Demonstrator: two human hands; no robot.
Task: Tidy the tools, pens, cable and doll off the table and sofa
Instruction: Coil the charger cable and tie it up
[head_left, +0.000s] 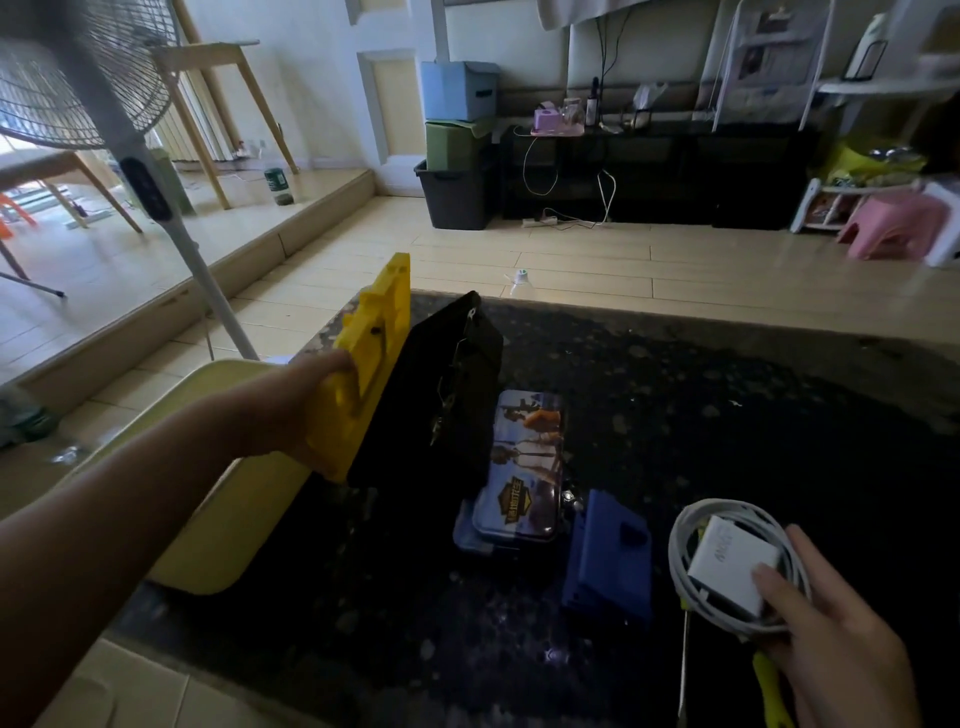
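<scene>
My left hand (311, 400) grips the yellow handle side of a yellow-and-black toolbox (410, 389), which stands tilted on edge at the left part of the dark table (727, 415). My right hand (831, 639) holds a coiled white cable with its white charger block (732, 566) low at the right, thumb pressed on the block. A printed tin pencil case (524, 467) lies flat beside the toolbox. A blue plastic case (608, 556) lies between the tin and the cable. A yellow-handled screwdriver (769, 686) pokes out under my right hand.
A pale yellow stool (228, 493) stands at the table's left edge. A standing fan (104, 104) rises at the left. A plastic bottle (519, 283) lies on the tiled floor beyond the table. Stacked storage bins (457, 140), a dark TV bench and a pink stool (893, 223) line the far wall.
</scene>
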